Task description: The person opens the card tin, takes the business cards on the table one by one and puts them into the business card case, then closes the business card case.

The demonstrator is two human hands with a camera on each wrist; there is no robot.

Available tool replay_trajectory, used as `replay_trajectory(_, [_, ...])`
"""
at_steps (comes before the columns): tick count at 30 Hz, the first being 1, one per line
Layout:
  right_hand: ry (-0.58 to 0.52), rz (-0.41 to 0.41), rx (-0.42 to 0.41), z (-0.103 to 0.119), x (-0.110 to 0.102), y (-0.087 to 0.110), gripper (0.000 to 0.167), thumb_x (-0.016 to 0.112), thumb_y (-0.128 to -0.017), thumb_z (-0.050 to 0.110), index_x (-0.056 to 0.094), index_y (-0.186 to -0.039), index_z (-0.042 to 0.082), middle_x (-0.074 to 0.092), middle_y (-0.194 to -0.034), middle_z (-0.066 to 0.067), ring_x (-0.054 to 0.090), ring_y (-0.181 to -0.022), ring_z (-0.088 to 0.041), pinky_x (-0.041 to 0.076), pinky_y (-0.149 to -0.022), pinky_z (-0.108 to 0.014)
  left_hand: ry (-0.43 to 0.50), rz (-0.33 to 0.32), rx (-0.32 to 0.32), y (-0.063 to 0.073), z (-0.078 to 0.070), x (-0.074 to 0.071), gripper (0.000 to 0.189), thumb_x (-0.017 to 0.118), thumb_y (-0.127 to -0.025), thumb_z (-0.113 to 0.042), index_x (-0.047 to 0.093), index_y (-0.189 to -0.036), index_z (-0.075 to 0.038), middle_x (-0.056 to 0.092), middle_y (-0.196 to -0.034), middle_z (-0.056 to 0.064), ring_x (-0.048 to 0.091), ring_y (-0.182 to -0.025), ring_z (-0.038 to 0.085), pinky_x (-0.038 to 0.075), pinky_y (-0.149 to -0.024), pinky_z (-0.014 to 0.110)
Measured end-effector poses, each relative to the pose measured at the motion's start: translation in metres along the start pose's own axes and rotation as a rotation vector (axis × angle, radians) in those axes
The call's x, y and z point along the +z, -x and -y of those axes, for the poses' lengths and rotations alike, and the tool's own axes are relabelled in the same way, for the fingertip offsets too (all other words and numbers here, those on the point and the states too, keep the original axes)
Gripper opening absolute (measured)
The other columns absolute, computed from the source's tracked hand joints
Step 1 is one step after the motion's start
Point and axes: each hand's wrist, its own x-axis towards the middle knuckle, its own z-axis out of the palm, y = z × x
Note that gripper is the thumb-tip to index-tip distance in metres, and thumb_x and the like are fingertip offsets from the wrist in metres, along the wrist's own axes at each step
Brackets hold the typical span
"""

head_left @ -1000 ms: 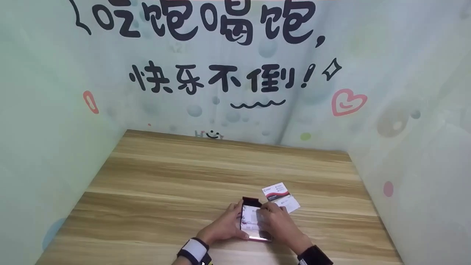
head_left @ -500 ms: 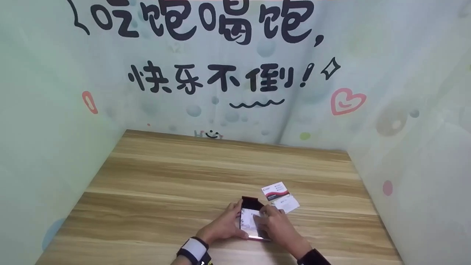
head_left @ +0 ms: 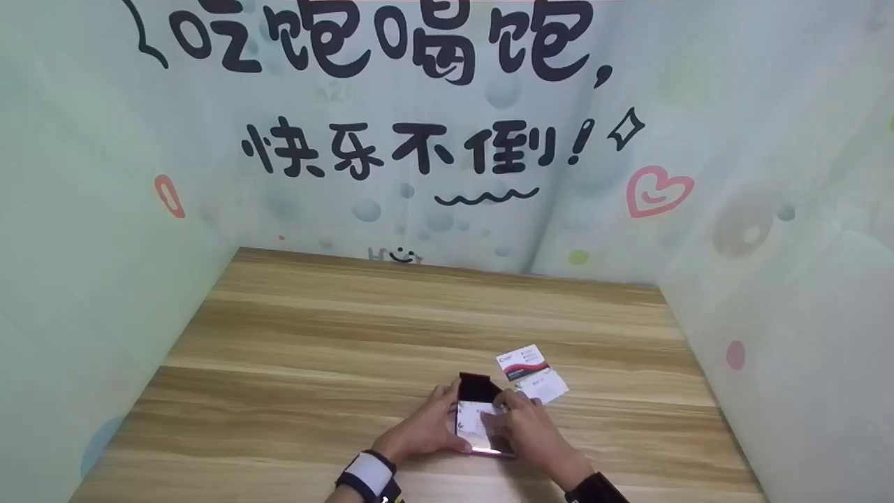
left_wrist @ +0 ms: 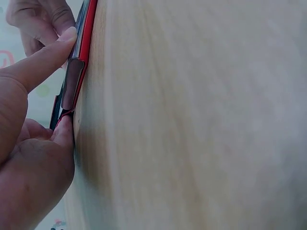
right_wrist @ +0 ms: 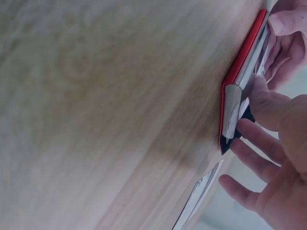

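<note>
A business card case (head_left: pixel 476 387) lies on the table with its black flap folded out at the far end; its red outer cover (left_wrist: pixel 89 33) shows in the left wrist view. White cards with a leafy print (head_left: pixel 469 419) sit inside the case. My left hand (head_left: pixel 427 426) grips the case by its left side, thumb on the near edge, fingers at the far end. My right hand (head_left: pixel 534 429) is over the right side. Its thumb (right_wrist: pixel 261 98) presses on the cards, the forefinger touches the case edge, and the other fingers are loosely spread.
Two loose business cards lie just beyond my right hand: one with a red and black band (head_left: pixel 522 362), and a white one (head_left: pixel 548 385) overlapping it. A wooden tabletop (head_left: pixel 314 335) spreads around, enclosed by printed cloth walls (head_left: pixel 447 230).
The upper card in the case has slid towards the near end, baring more of the black inside. Both hands have stayed almost in place, my right thumb shifting slightly.
</note>
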Motion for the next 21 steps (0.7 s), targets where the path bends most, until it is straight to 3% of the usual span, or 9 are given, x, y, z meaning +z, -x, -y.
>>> replay_trajectory(12, [0.004, -0.118, -0.08, -0.0005, 0.0084, 0.0055, 0.011, 0.08, -0.08, 0.017, 0.08, -0.089, 0.021, 0.064, -0.091, -0.007, 0.065, -0.08, -0.022, 0.053, -0.069, -0.037, 0.009, -0.002, -0.008, -0.0011, 0.0008, 0.0015, 0.12, 0.089, -0.07, -0.019, 0.013, -0.16, -0.004, 0.039, -0.142, 0.023, 0.043, -0.137, 0.038, 0.029, -0.122, 0.054])
replay_trajectory(21, [-0.087, -0.072, -0.075, 0.0023, 0.0024, 0.0093, 0.012, 0.081, -0.079, 0.014, 0.081, -0.088, 0.022, 0.065, -0.088, -0.005, 0.064, -0.079, -0.019, 0.056, -0.071, -0.035, 0.053, 0.002, -0.02, -0.0008, 0.0003, 0.0024, 0.12, 0.089, -0.069, -0.017, 0.012, -0.161, -0.006, 0.038, -0.144, 0.024, 0.046, -0.139, 0.038, 0.029, -0.122, 0.054])
